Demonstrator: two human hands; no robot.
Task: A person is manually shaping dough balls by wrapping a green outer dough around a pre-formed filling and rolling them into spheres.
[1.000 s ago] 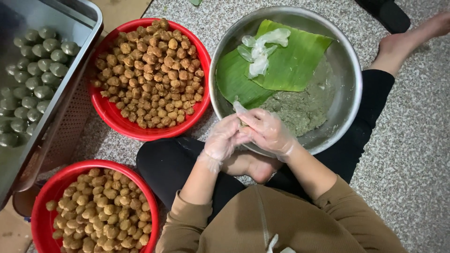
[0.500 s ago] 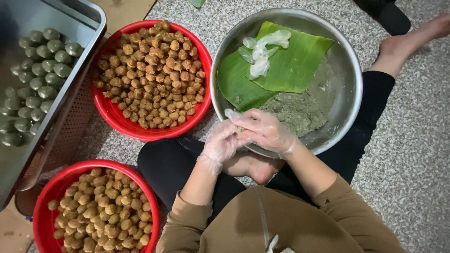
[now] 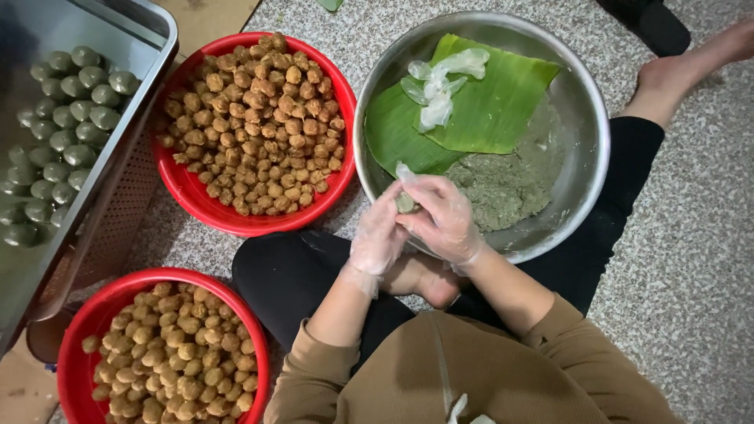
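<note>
Both my hands wear thin clear gloves and meet at the near rim of a steel bowl [image 3: 585, 102]. My left hand [image 3: 378, 235] and my right hand [image 3: 442, 216] are cupped together around a small lump of grey-green dough [image 3: 405, 203]. More of the same green dough [image 3: 506, 184] lies in the bowl, partly under a green banana leaf [image 3: 463, 106]. A crumpled clear glove [image 3: 438, 86] rests on the leaf.
Two red bowls [image 3: 184, 188] [image 3: 78, 330] hold several brown filling balls. A metal tray [image 3: 137, 47] at the left carries several finished green balls [image 3: 67, 118]. My black-trousered legs are crossed on a speckled mat [image 3: 691, 259]. A bare foot [image 3: 675, 74] shows at the upper right.
My hands have kept working the dough lump between them, shifting slightly against each other over the bowl's rim. Nothing else has moved.
</note>
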